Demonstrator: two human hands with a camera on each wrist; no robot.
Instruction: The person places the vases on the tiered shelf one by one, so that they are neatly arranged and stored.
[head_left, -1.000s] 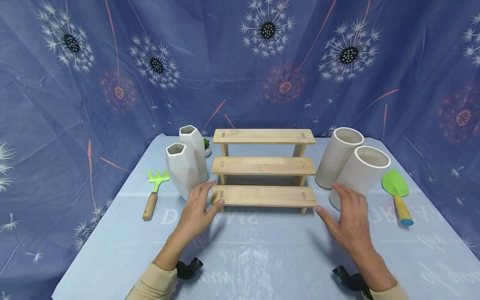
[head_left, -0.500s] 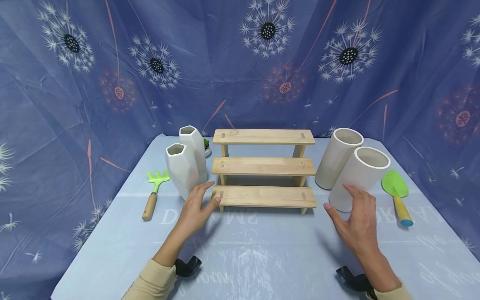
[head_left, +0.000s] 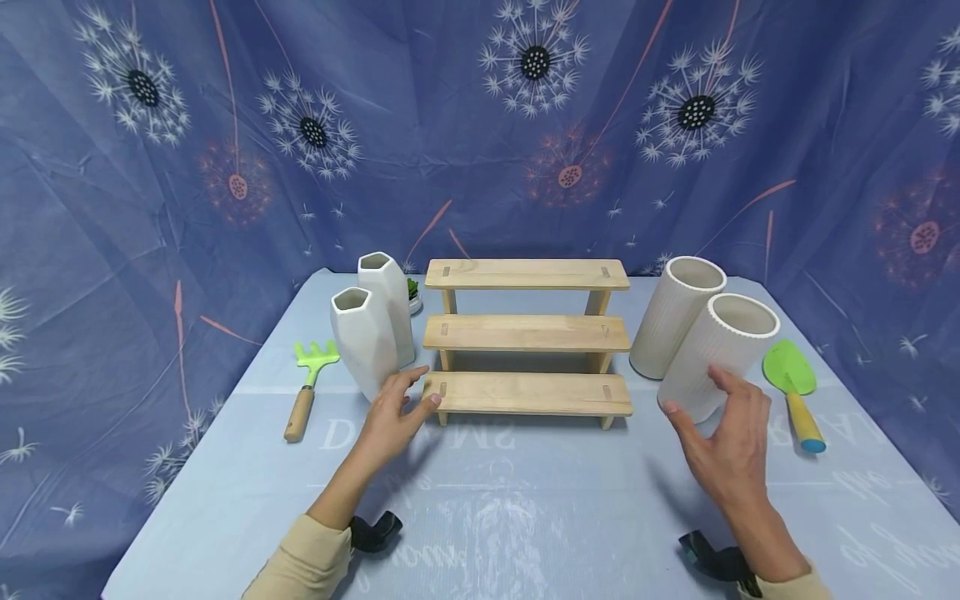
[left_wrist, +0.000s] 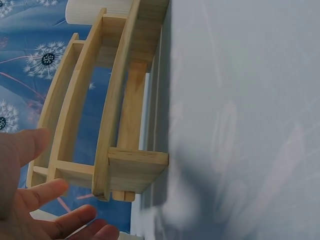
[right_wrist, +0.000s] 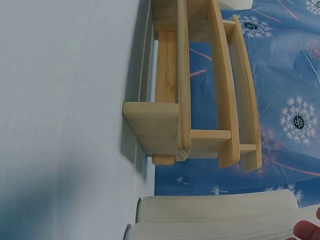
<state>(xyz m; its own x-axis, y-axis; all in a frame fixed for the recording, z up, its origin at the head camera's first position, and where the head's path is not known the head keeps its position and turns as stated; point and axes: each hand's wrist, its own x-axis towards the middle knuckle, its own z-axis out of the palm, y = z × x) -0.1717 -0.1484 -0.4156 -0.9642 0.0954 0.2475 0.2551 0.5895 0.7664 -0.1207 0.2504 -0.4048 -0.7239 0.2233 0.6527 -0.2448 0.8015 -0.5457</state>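
A three-tier wooden plant stand (head_left: 527,393) stands in the middle of the table. My left hand (head_left: 388,427) is at the left end of its lowest step, fingers relaxed and thumb apart, holding nothing. In the left wrist view the spread fingers (left_wrist: 70,220) show beside the stand's end. My right hand (head_left: 726,446) is in front of the nearer white ribbed vase (head_left: 723,346), thumb and fingers apart, its fingertips overlapping the vase in the head view. Only a bit of the right fingers (right_wrist: 306,230) shows in the right wrist view, near the ribbed vases.
Behind the nearer ribbed vase stands another ribbed vase (head_left: 670,325). Two white faceted vases, one in front (head_left: 366,346) and one behind (head_left: 395,308), flank the stand's left, with a small potted succulent (head_left: 414,293) behind. A green hand rake (head_left: 303,404) and a green trowel (head_left: 791,367) lie outermost.
My right hand has moved rightward, from the stand's right end to the front of the nearer ribbed vase. The left hand has hardly shifted, and the stand and vases stay in place.
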